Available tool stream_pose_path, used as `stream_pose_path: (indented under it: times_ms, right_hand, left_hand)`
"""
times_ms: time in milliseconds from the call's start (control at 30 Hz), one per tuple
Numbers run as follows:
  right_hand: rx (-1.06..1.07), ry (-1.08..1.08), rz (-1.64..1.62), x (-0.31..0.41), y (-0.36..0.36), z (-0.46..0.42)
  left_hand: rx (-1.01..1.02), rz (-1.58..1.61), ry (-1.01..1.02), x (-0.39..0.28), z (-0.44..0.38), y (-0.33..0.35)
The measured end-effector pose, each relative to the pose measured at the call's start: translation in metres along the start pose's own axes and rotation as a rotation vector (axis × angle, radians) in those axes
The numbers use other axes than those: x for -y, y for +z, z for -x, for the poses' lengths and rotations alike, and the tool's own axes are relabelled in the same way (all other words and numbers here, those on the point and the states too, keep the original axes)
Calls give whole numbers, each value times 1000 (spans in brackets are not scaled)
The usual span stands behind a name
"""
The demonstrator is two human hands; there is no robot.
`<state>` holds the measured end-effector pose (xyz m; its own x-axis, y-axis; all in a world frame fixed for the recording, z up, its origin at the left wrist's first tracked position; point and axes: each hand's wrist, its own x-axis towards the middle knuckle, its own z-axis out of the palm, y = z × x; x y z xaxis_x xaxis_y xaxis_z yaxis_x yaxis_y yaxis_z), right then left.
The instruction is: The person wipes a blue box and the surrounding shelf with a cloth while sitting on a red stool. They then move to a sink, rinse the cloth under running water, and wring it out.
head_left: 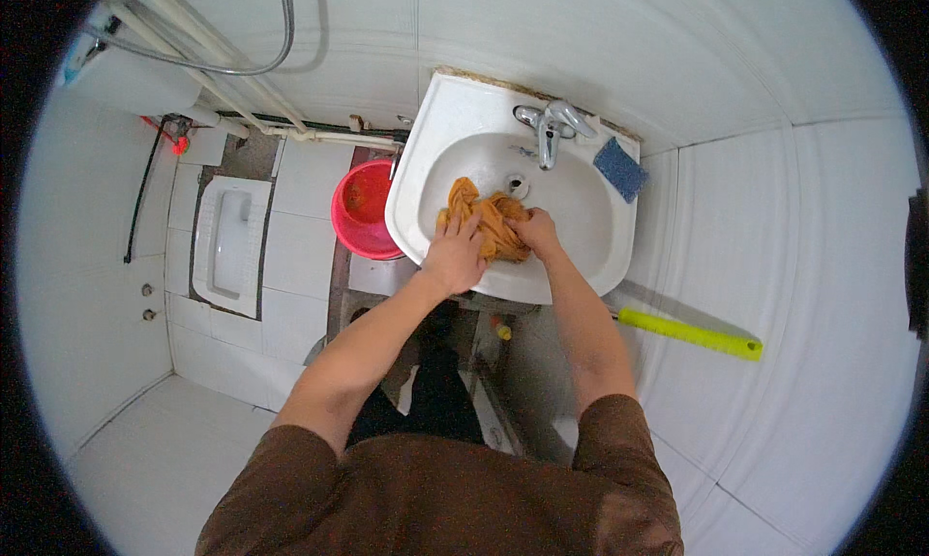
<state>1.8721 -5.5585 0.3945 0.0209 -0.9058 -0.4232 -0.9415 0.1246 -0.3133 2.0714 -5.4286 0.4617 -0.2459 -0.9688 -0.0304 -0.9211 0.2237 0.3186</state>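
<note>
An orange cloth [498, 226], bunched and wet-looking, lies in the white washbasin [591, 236], in front of its drain [516, 186]. My left hand [456, 255] is laid over the cloth's left part, fingers stretched and slightly apart. At the cloth's right side, my right hand [535, 231] pinches a fold between thumb and fingers. Behind the drain stands a chrome faucet [549, 131] with its spout over the bowl; no water stream shows. The basin floor under the cloth is hidden.
A blue scouring pad [620, 169] sits on the basin's right rim. Left of the basin are red and pink plastic tubs [341, 226], then a squat toilet [207, 244]. A yellow-green brush handle [689, 333] sticks out at right. A shower hose [289, 19] hangs upper left.
</note>
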Motion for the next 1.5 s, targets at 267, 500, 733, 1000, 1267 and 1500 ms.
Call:
stream_pose_path:
  times_ms: [267, 500, 733, 1000, 1267, 1500]
  right_hand:
    - [-161, -183, -30, 63, 18, -10]
    - [-65, -597, 129, 77, -47, 43]
    - [10, -191, -72, 63, 36, 28]
    - [-158, -203, -63, 80, 3, 5]
    - [-231, -252, 415, 70, 38, -32]
    - [-145, -501, -49, 78, 9, 24]
  left_hand:
    - [203, 149, 123, 4, 16, -52]
    - [112, 140, 182, 16, 13, -6]
    - [59, 174, 222, 13, 20, 1]
    - [17, 202, 202, 16, 13, 6]
    - [-176, 116, 349, 11, 11, 7]
    - [107, 225, 264, 13, 21, 8]
